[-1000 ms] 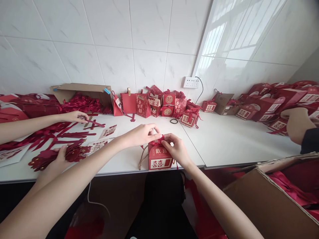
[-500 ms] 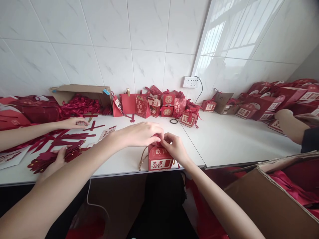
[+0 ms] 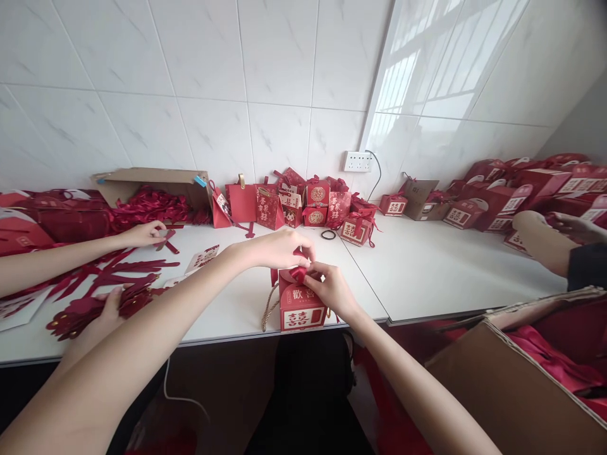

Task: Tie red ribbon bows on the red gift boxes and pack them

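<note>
A small red gift box (image 3: 303, 308) with gold and white lettering stands upright at the front edge of the white table. On its top is a red ribbon (image 3: 298, 273), looped like a bow. My left hand (image 3: 290, 248) is closed on the ribbon from above left. From the right, my right hand (image 3: 329, 285) pinches the same ribbon just over the box. My fingers hide part of the ribbon and the box top. A twisted gold cord (image 3: 269, 309) hangs at the box's left side.
Finished-looking red boxes (image 3: 315, 201) line the wall, with a black ring (image 3: 328, 234) before them. At left, a co-worker's hands (image 3: 148, 234) handle dark red pieces; another person's arm (image 3: 545, 243) reaches in at right. An open carton (image 3: 516, 373) stands at the lower right.
The ribbon now shows as a loop above the box, where my hands covered more of it before. The co-worker at left has lifted a dark red strip.
</note>
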Demonstrator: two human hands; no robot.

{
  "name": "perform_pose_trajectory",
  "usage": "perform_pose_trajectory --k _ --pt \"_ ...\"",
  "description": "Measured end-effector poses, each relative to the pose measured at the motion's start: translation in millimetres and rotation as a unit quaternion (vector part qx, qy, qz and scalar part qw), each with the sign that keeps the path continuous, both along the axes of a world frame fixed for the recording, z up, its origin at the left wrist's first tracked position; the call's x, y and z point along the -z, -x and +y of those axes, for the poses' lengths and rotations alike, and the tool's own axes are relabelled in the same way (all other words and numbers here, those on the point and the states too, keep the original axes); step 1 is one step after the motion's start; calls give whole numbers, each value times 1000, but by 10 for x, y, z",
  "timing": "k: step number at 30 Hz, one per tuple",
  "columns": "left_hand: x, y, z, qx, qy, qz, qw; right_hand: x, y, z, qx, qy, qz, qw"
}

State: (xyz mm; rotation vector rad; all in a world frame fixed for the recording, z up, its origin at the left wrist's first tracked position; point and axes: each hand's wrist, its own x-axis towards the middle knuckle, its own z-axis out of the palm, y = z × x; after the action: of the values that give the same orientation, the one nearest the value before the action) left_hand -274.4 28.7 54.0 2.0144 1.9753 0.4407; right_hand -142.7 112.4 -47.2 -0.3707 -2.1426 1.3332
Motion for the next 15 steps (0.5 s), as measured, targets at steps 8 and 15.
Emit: perform_pose_trajectory --k 8,15 --pt "228 70 -17 -11 -37 -191 981 20 -1 0 -12 8 17 1000" --pt "359 92 29 -37 -64 -202 977 -2 -5 -15 -4 21 16 1000"
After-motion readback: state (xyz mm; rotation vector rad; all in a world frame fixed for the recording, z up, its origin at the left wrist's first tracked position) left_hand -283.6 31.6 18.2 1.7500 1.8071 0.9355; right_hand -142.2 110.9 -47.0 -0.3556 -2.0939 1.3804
